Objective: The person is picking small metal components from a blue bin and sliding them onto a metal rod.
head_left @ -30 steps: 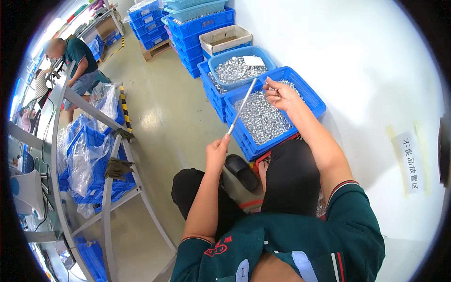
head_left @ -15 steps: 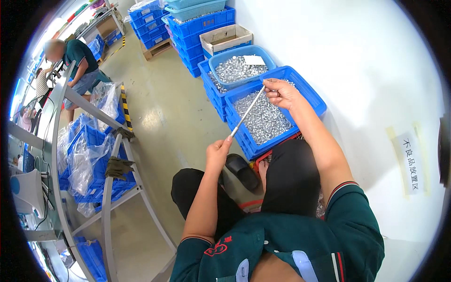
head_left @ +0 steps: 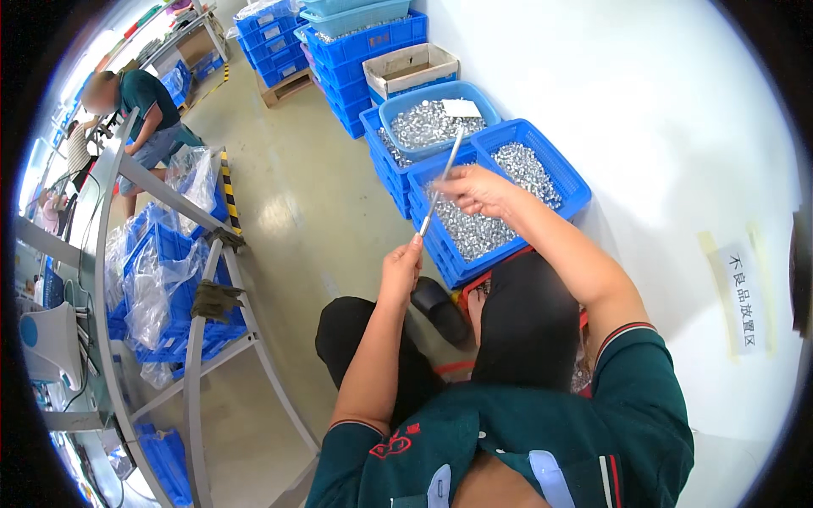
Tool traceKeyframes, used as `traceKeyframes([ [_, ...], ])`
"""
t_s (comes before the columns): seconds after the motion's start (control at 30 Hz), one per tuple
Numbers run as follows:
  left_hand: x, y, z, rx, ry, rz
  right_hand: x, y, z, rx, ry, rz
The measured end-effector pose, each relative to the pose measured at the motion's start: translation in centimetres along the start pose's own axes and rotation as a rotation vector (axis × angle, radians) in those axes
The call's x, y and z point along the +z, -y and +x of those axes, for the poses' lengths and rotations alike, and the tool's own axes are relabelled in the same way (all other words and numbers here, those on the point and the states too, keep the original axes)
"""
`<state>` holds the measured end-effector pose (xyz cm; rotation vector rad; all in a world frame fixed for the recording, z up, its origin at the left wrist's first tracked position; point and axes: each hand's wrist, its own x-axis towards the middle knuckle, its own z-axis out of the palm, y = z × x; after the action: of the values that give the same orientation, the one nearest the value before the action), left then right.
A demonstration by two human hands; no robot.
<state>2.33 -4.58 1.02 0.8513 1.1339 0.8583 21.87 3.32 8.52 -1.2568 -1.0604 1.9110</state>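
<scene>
A thin silvery metal rod (head_left: 453, 156) slants up and away in front of me. Its near end sits in my left hand (head_left: 401, 269), which is closed around it with the thumb on top. My right hand (head_left: 481, 191) is at the rod's middle, fingers curled against it and slightly blurred. The far end of the rod sticks out beyond those fingers. Beneath my right hand is a blue plastic crate (head_left: 576, 196) filled with small silvery metal pieces (head_left: 484, 234). Whether a small piece is between my right fingers cannot be made out.
Behind that crate stands a light blue basket (head_left: 493, 108) of similar pieces with a white card. Beyond are a worn box (head_left: 412, 72) and stacked blue crates (head_left: 345, 80). A metal frame (head_left: 196, 356) rises at left; a person (head_left: 146, 106) sits beyond. A white wall borders the right.
My right hand has moved from the rod's far tip down toward its middle, nearer my left hand. The rod now points more steeply upward. My left hand has barely moved.
</scene>
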Motion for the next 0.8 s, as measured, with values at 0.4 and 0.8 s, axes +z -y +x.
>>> traceKeyframes([
  [0.4,-0.6,-0.1,0.4,-0.067,-0.036,-0.024,-6.2,-2.5,1.8,-0.008,-0.245,0.610],
  [0.8,-0.4,0.1,0.5,-0.041,-0.049,0.005,-7.8,-2.8,2.0,-0.042,-0.178,0.472],
])
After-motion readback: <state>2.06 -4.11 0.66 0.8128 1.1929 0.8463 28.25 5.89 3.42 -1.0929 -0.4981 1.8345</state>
